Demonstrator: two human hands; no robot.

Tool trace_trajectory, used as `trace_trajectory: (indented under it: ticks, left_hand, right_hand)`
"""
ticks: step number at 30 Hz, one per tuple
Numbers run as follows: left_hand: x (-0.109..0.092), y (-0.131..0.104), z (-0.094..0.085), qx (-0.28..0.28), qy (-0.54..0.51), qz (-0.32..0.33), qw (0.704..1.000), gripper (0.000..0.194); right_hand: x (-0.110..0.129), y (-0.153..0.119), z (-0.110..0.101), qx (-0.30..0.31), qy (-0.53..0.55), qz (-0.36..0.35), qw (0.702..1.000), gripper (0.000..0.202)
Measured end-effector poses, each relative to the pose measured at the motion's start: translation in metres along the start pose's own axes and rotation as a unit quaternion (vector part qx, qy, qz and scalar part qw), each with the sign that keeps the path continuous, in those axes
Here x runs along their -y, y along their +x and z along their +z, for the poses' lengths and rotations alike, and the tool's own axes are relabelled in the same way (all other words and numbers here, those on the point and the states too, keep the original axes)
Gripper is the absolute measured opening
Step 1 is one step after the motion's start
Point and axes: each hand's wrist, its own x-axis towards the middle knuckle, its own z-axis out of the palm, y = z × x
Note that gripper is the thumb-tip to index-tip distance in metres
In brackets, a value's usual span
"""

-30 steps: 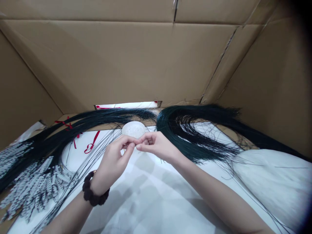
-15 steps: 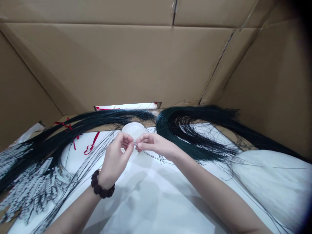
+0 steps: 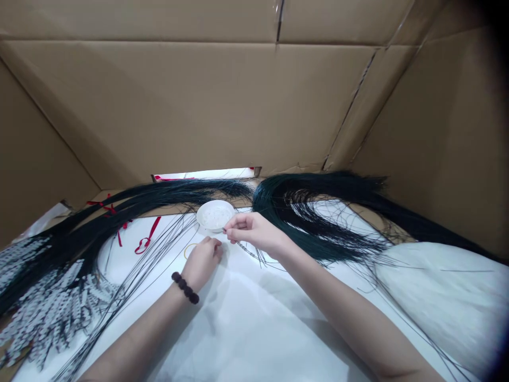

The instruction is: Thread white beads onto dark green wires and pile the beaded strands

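My right hand (image 3: 252, 231) pinches a thin dark strand (image 3: 246, 249) that carries small pale pieces, just beside the white bowl (image 3: 216, 215). Small clear or whitish bits lie in that bowl. My left hand (image 3: 203, 257) is low over the white surface (image 3: 238, 313), in front of the bowl, with its fingers curled downward. Whatever its fingertips touch or hold is too small or hidden to make out. A yellow ring (image 3: 189, 250) lies partly behind the left hand.
Dark green strand bundles (image 3: 286, 223) curve behind and right. White-tipped strands (image 3: 55, 297) spread at the left, near a red ribbon (image 3: 149, 239). A white plastic-like bundle (image 3: 441, 292) sits right. Cardboard walls (image 3: 178, 101) enclose the back and sides.
My left hand has let go of the strand and moved down to the surface, turning palm down. The yellow ring now shows more clearly. My right hand keeps its pinch at nearly the same spot.
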Motion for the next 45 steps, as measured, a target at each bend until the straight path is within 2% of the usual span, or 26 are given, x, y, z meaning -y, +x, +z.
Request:
trace_trajectory:
  ticks: [3, 12, 15, 19, 21, 23, 25, 29, 32, 36, 45]
  left_hand:
    - [-0.002, -0.001, 0.008, 0.008, 0.018, -0.001, 1.000, 0.021]
    - [-0.007, -0.001, 0.008, -0.001, 0.000, -0.004, 1.000, 0.022]
    - [-0.009, -0.001, -0.002, -0.018, -0.043, -0.021, 0.999, 0.020]
    - [-0.019, 0.000, -0.028, -0.010, -0.144, -0.030, 0.989, 0.026]
    - [-0.026, -0.001, -0.042, -0.003, -0.218, -0.037, 0.975, 0.028]
    - [-0.033, -0.005, -0.053, 0.007, -0.364, -0.058, 0.930, 0.023]
    - [-0.039, -0.009, -0.060, 0.026, -0.464, -0.072, 0.883, 0.021]
    - [-0.048, -0.016, -0.067, 0.065, -0.540, -0.087, 0.834, 0.019]
    - [-0.051, -0.018, -0.069, 0.075, -0.557, -0.100, 0.821, 0.018]
    - [-0.051, -0.019, -0.070, 0.067, -0.557, -0.122, 0.819, 0.018]
    - [-0.052, -0.023, -0.067, 0.050, -0.588, -0.141, 0.795, 0.017]
  right_hand:
    - [0.002, -0.001, 0.003, -0.003, 0.003, 0.008, 1.000, 0.005]
    - [0.006, -0.008, 0.008, 0.018, 0.006, 0.014, 1.000, 0.008]
    - [0.005, -0.010, 0.008, 0.020, 0.000, 0.008, 1.000, 0.007]
    - [0.006, -0.012, 0.008, 0.019, -0.012, -0.015, 1.000, 0.002]
    - [0.009, -0.014, 0.009, 0.014, -0.024, -0.025, 0.999, 0.004]
    - [0.011, -0.016, 0.010, 0.004, -0.039, -0.027, 0.999, 0.006]
    - [0.013, -0.018, 0.012, -0.002, -0.052, -0.026, 0.998, 0.007]
    - [0.017, -0.021, 0.015, -0.011, -0.084, -0.026, 0.996, 0.007]
    - [0.018, -0.023, 0.016, -0.027, -0.117, -0.032, 0.992, 0.007]
    - [0.018, -0.024, 0.015, -0.049, -0.154, -0.048, 0.986, 0.007]
    - [0.017, -0.025, 0.018, -0.068, -0.185, -0.063, 0.978, 0.009]
